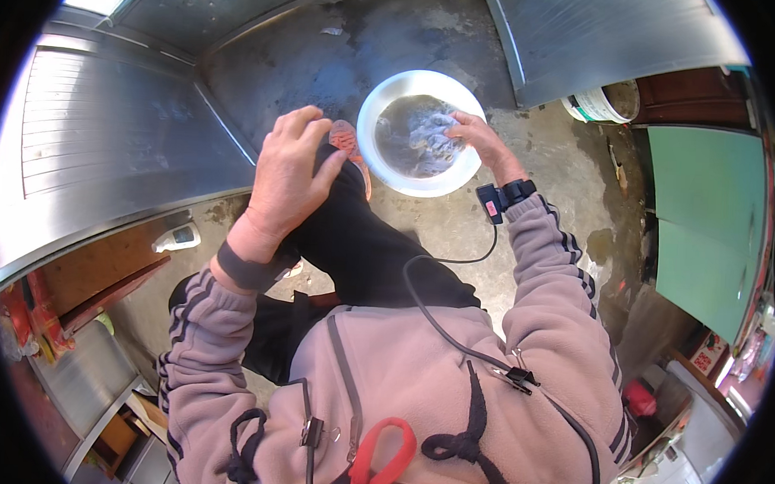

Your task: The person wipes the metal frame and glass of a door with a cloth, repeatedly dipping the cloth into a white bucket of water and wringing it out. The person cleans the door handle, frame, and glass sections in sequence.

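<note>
Right hand (pixel 477 135) is down in the white basin (pixel 371 120) on the concrete floor, fingers curled onto a sodden grey cloth (pixel 422 138) lying in murky water; that cloth looks soft, limp, heavy with water and slippery, best bunched up in a full fist; left hand (pixel 288 179) rests loosely spread on the raised knee (pixel 347 184), holding nothing.

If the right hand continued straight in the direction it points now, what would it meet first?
The right hand already touches the wet grey cloth in the white basin. Further on, it would probably meet the basin's far wall.
</note>
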{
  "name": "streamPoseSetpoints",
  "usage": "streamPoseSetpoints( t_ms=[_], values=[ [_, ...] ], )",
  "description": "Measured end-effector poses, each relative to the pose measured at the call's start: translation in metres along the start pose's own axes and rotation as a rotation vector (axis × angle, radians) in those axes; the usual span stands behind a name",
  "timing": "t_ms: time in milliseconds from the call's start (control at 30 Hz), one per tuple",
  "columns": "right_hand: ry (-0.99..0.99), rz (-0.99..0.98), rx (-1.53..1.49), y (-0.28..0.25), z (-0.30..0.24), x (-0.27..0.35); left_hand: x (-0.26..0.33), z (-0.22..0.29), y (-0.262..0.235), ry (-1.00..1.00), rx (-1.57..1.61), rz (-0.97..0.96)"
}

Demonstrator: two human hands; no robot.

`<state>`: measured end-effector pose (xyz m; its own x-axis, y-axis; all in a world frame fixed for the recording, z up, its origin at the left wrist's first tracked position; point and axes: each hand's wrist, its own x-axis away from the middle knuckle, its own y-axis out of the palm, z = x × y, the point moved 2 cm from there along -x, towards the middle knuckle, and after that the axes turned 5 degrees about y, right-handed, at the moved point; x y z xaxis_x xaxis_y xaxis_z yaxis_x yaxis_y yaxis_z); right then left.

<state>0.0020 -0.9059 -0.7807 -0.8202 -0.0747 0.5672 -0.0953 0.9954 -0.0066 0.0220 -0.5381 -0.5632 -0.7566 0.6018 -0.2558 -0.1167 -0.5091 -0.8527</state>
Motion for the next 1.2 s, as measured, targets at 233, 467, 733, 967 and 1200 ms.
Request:
streamPoseSetpoints(
  t_ms=[233,467,733,967,1200],
  values=[
    [-0.110,-0.024,-0.100,-0.022,-0.103,0.103,-0.072,0.075,0.036,0.129,0.098,-0.123],
    [-0.308,-0.199,-0.190,-0.021,-0.163,0.138,-0.112,0.076,0.144,-0.078,0.839,-0.250],
    [-0.305,-0.139,-0.522,-0.015,-0.174,0.093,-0.111,0.041,0.163,-0.424,1.391,-0.482],
    [-0.270,0.105,-0.463,0.005,-0.149,0.056,-0.115,0.025,0.157,-0.531,2.001,-0.302],
    [-0.516,0.479,0.596,0.064,-0.118,0.051,-0.110,0.008,0.168,-0.778,1.899,-0.252]
  ],
)
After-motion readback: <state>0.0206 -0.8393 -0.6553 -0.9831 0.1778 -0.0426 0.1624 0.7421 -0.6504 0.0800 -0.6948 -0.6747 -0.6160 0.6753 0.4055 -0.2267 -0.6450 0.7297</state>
